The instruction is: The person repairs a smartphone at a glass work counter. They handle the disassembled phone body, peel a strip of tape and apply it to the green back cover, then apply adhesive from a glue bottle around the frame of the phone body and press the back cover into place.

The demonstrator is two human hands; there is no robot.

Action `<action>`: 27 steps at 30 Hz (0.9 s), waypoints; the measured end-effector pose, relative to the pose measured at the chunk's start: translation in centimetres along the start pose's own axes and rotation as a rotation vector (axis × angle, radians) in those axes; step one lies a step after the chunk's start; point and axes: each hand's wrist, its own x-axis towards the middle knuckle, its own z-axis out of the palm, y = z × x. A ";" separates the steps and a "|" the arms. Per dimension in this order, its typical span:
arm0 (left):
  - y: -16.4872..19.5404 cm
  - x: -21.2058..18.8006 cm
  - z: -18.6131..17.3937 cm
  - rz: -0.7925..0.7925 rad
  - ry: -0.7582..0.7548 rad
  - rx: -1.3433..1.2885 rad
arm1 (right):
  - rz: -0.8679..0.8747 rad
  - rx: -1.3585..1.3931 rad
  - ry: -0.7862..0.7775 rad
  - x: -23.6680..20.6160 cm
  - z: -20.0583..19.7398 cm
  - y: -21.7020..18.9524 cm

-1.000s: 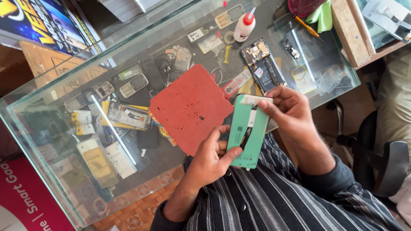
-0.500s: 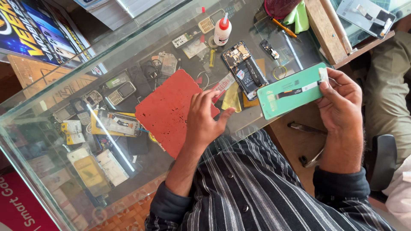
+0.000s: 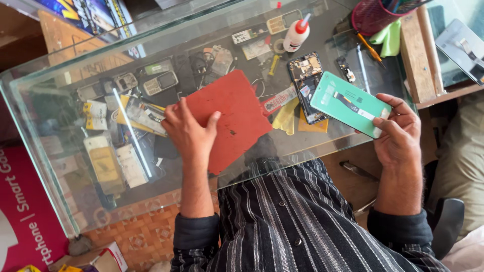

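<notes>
now that the left hand (image 3: 189, 132) has let go and lies spread flat on the red mat (image 3: 232, 118) on the glass desk (image 3: 60, 100), only the right hand (image 3: 401, 133) pinches the green phone panel (image 3: 349, 103), swung out above the desk's right end.

A daylit glass-topped counter (image 3: 60, 166) stands over patterned orange floor tiles (image 3: 146, 234).

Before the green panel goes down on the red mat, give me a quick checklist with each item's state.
1. Right hand grips green panel by its end: ok.
2. Left hand rests flat on red mat: ok.
3. Mat lies fully on glass counter: not ok, its near corner overhangs the edge.
4. Mat surface free of parts: ok.
5. Opened phone lies apart from the mat: ok.
6. Panel's ribbon cable undamaged: cannot tell.
</notes>
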 end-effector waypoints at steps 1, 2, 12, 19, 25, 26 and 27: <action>0.4 -0.3 0.2 0.018 -0.006 -0.008 | 0.013 -0.004 0.013 0.3 0.1 0.6; 0.9 -0.5 0.4 0.039 -0.012 -0.015 | 0.024 -0.007 0.027 0.6 0.0 1.2; 12.3 -3.2 2.9 0.529 -0.051 -0.360 | -0.146 0.035 0.130 2.7 -5.2 0.6; 23.0 -0.5 7.8 0.421 -0.345 0.236 | -0.226 -0.018 0.261 3.1 -6.3 -0.6; 24.5 0.1 9.3 0.404 -0.381 0.377 | -0.143 -0.057 0.274 3.8 -6.3 1.3; 24.5 0.1 9.4 0.397 -0.391 0.382 | -0.124 -0.065 0.278 4.0 -6.4 1.7; 24.5 0.1 9.5 0.399 -0.404 0.369 | -0.115 -0.091 0.284 4.3 -6.5 2.1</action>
